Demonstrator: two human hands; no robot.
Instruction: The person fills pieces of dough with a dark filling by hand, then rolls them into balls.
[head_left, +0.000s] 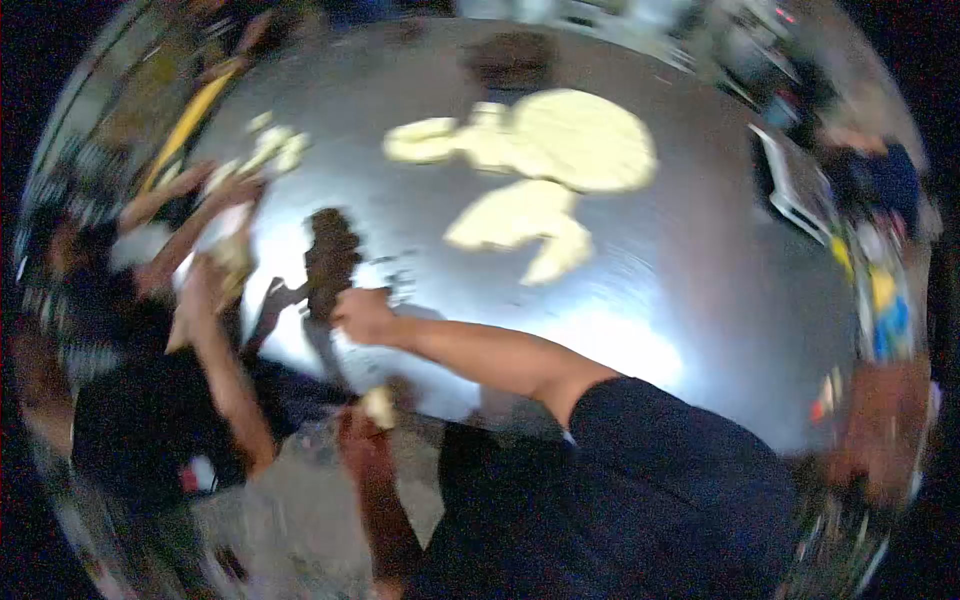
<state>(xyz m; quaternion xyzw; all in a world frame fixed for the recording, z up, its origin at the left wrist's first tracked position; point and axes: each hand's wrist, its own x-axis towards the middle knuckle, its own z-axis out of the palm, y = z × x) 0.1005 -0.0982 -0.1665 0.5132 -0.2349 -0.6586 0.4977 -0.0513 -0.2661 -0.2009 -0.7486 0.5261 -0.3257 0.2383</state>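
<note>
My right hand point(364, 317) is closed over the near left part of the shiny metal table point(700, 260); whatever it may hold is hidden. Below it, at the table's near edge, my left hand point(364, 432) grips a small pale dough piece point(379, 408). A dark wet-looking patch or reflection point(331, 255) lies just beyond my right hand. Farther off on the metal is a large round dough sheet point(590, 140), touching smaller lumps point(422, 141) on its left. An irregular dough piece point(515, 215) spreads nearer to me.
At the left, a co-worker in dark clothing point(150, 420) reaches over the table, near several dough strips point(270, 150) and a yellow bar point(190, 125). A white frame-like object point(790, 190) stands by the right edge, with another person point(880, 180) beyond. Motion blurs the edges.
</note>
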